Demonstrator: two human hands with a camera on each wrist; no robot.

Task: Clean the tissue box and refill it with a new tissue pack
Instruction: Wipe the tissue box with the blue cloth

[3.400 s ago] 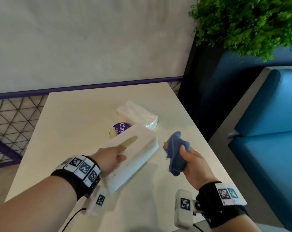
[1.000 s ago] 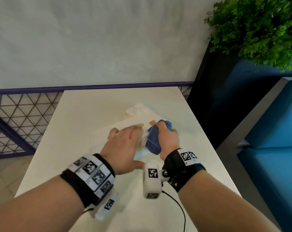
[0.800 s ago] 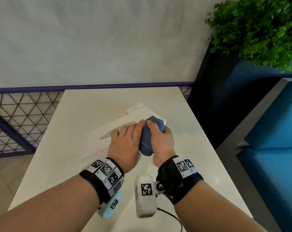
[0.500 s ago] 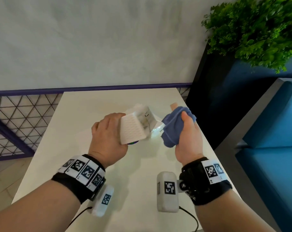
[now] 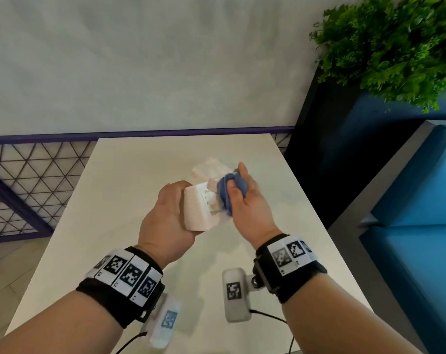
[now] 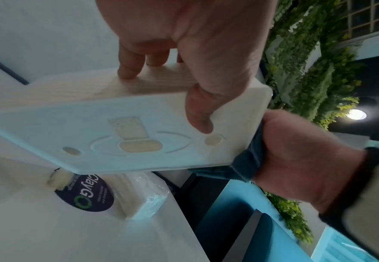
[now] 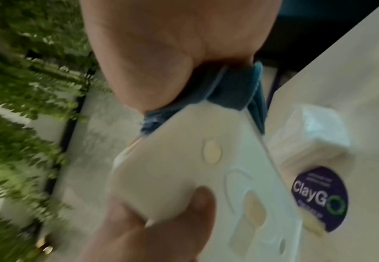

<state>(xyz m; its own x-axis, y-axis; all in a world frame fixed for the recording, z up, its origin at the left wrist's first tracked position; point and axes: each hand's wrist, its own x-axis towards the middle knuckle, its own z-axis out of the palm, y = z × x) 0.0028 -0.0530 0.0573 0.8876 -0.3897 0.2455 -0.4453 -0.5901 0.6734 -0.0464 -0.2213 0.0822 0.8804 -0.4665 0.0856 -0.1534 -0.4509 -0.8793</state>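
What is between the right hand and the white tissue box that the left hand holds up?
A bunched blue cloth: the right hand grips it and presses it on the end of the tissue box. The head and left wrist views show it.

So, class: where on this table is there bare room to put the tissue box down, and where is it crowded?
Bare table lies left of the left hand, out to the left edge, and along the wall side. Near the right edge it is crowded: the tissue pack and round sticker lie there, under the lifted tissue box.
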